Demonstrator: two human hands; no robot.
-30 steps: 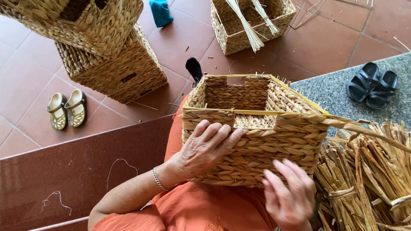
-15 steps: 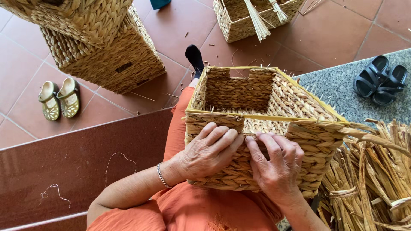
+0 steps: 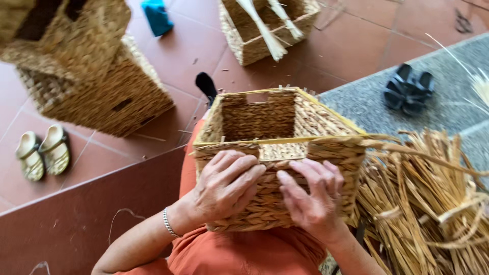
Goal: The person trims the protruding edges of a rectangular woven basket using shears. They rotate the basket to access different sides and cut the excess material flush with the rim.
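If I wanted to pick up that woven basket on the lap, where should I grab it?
Probably by the handle cut-outs under the rim of the basket, coming from above. The top is open and a stiff yellow frame runs around the rim. The left hand and right hand rest on the near wall.

Both hands, left point(image 3: 226, 186) and right point(image 3: 310, 196), lie side by side, fingers spread and curled forward.
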